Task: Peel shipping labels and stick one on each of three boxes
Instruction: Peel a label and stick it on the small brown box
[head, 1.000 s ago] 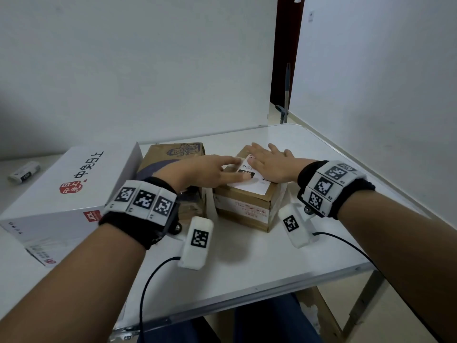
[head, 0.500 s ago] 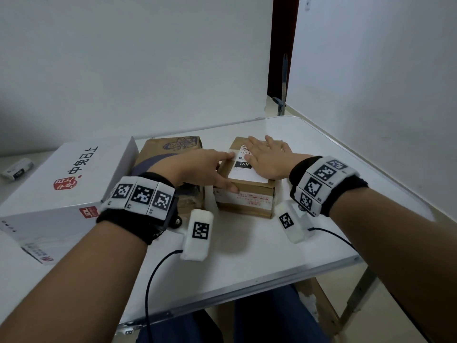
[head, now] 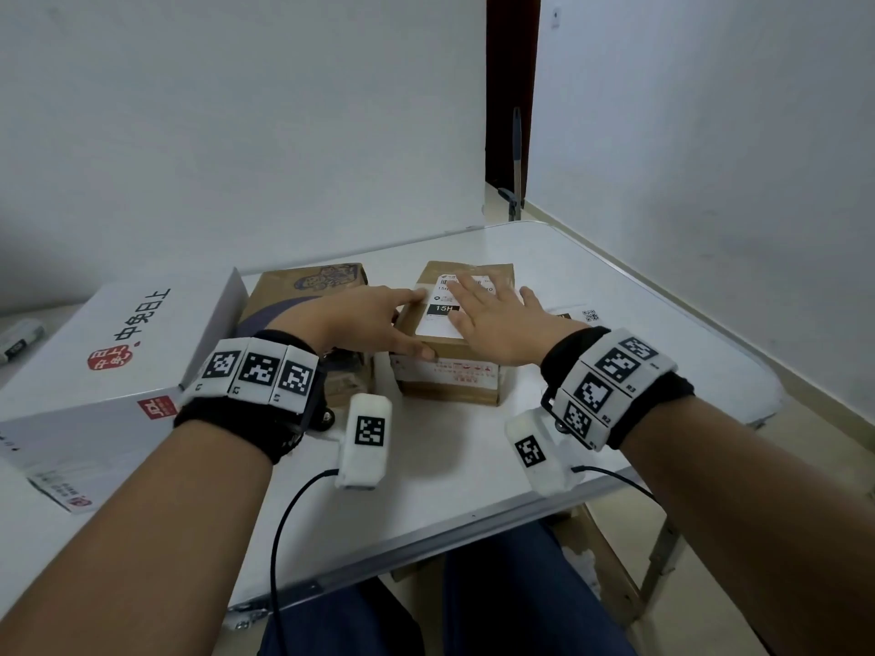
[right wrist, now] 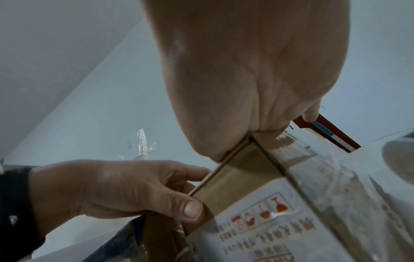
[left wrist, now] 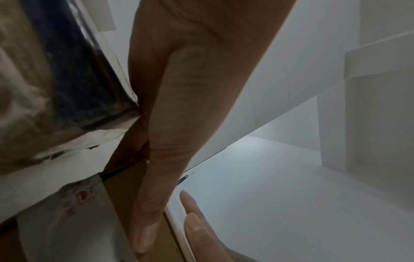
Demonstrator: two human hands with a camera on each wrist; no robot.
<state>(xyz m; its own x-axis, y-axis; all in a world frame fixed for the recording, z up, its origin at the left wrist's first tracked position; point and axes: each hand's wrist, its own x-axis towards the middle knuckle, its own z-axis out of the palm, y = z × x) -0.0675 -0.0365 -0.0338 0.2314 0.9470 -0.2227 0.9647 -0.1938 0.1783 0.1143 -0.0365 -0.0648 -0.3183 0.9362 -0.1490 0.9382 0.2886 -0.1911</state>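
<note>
Centre frame: shipping label on small brown box on desk. Right hand flat, fingers straight, pressing label. Left hand steadying box edge, thumb curled round the near corner. Label thin, limp, tacky; best smoothed from centre outward.

**Legible markings**

Shipping label on small brown box: "15H" in black bar. White box: "中免日上", red seal, red "JD" tag. Paper sheet: QR code. Wristbands: square tags numbered L1–L3, R2–R3.
</note>
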